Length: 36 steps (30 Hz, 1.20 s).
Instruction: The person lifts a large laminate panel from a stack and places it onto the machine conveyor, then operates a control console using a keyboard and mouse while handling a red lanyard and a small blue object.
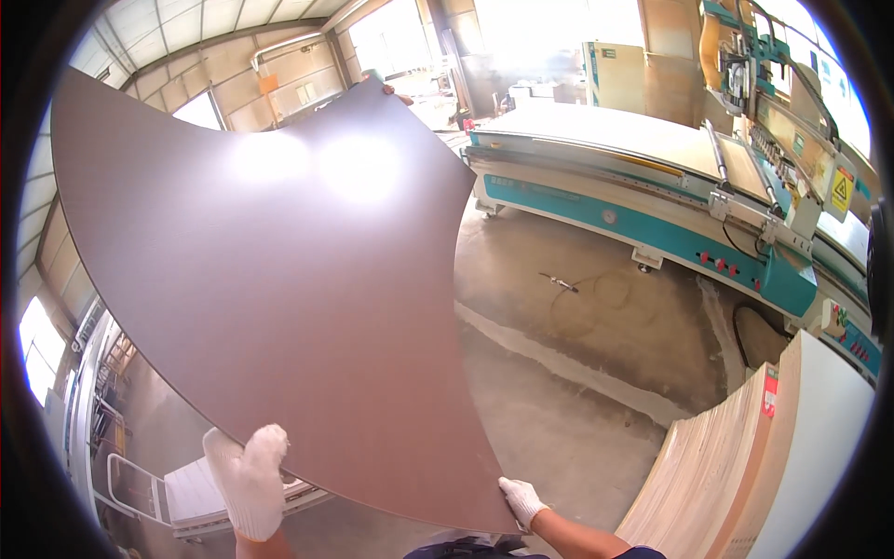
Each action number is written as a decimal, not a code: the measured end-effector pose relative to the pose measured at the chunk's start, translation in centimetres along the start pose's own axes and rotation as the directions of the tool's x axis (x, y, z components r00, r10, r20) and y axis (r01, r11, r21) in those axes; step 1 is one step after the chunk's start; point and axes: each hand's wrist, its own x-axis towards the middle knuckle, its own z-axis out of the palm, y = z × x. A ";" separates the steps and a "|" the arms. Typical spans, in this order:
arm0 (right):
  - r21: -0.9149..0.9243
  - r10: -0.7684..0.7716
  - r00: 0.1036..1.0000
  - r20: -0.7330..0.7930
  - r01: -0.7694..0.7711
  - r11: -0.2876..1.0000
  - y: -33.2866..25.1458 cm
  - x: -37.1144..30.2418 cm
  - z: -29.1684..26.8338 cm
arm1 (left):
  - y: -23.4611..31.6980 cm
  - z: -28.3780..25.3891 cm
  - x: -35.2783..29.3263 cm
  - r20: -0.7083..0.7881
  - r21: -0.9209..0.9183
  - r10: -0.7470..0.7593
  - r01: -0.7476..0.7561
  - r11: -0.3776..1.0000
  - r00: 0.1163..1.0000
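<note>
A large, glossy brown board [326, 307] fills the left and middle of the view, tilted, with bright glare on its upper part. My left hand [250, 475], in a white knit glove, is closed on its near left edge, thumb on the upper face. Around the near right corner my right hand [523, 501], gloved too, grips the edge; its fingers under the board are hidden. At the far end another person's hand [399, 96] touches the far right corner, and most of that person is hidden behind the board.
Along the right runs a long cutting machine [596, 210] with a teal side panel and a gantry [745, 84]. A stack of wooden sheets [712, 466] stands at the near right. A hose end [559, 282] lies on the floor. Left of me is a white-railed cart [140, 489].
</note>
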 end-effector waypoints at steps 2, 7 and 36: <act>-0.013 0.016 1.000 -0.017 -0.016 1.000 -1.1 2.1 -0.8 | -0.8 0.9 0.9 -0.028 0.013 -0.025 0.025 1.000 0.999; -0.061 0.047 0.999 0.026 -0.045 0.997 -5.5 4.7 -1.6 | -1.2 4.7 2.5 -0.118 -0.020 -0.075 0.073 0.997 0.990; -0.277 0.104 0.881 0.461 0.031 0.960 -33.4 19.9 -7.6 | 17.3 44.3 17.8 0.083 0.333 0.366 -0.372 0.867 0.927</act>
